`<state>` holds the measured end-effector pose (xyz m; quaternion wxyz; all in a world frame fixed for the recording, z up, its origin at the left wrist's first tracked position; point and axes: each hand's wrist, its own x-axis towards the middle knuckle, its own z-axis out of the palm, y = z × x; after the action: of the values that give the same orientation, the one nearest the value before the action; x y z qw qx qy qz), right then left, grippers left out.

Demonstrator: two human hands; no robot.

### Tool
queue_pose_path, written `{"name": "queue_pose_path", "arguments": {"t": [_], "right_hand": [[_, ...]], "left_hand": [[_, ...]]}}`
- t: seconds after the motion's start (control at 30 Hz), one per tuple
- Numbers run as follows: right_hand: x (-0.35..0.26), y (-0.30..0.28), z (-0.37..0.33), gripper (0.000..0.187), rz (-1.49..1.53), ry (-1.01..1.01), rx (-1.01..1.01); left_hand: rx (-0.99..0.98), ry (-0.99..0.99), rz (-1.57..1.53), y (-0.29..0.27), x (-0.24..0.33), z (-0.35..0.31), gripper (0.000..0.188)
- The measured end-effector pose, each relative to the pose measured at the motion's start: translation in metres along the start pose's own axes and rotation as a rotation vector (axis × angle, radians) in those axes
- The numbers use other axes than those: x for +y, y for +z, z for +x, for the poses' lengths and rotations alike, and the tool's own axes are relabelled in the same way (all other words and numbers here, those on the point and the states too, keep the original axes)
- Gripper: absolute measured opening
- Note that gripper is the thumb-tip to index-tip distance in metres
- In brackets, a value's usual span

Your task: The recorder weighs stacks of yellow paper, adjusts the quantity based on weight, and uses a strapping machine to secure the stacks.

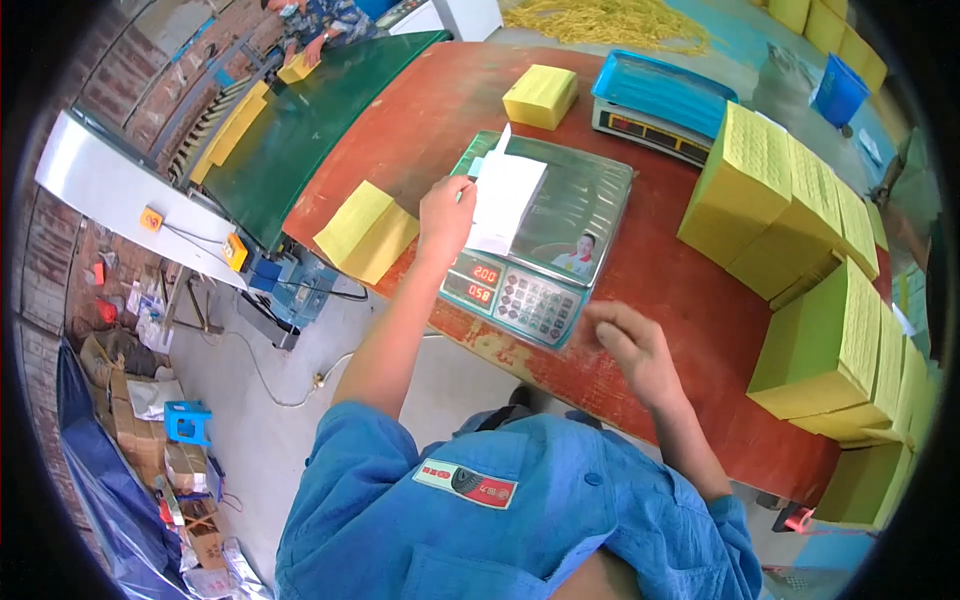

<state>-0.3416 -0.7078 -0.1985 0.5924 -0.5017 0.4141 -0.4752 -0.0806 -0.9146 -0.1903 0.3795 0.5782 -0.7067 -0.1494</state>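
Note:
My left hand [447, 215] is closed at the left edge of some white paper sheets [508, 205], and its fingertips are partly hidden. The sheets lie on the metal pan of a digital scale [585, 200], one corner sticking up at the top. Red digits glow on the scale's front panel beside a keypad [535, 303]. Off the scale's near right corner, my right hand [635, 350] hovers over the red table with nothing in it, fingers loosely bent and the thumb apart. A folded yellow paper piece [368, 232] lies left of the scale.
Stacks of yellow paper [745, 190] and more yellow bundles [845, 355] line the table's right side. A yellow block [541, 96] and a second scale with a blue tray [665, 92] stand beyond. At far left, another person [325, 25] handles yellow paper by a green conveyor belt [330, 105].

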Motion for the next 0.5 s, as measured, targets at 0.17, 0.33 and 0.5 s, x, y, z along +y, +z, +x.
{"name": "queue_pose_path", "arguments": {"t": [0.17, 0.33, 0.5], "right_hand": [[-0.006, 0.04, 0.095, 0.037, 0.136, -0.083, 0.142], [0.004, 0.091, 0.127, 0.041, 0.186, -0.122, 0.176], [-0.007, 0.119, 0.125, 0.034, -0.071, -0.216, 0.282]], "left_hand": [[0.105, 0.356, -0.062, -0.008, 0.028, -0.049, 0.008], [-0.08, 0.153, -0.564, -0.025, 0.035, -0.075, 0.012], [-0.278, -0.13, -1.05, -0.042, 0.019, -0.053, 0.016]]}}
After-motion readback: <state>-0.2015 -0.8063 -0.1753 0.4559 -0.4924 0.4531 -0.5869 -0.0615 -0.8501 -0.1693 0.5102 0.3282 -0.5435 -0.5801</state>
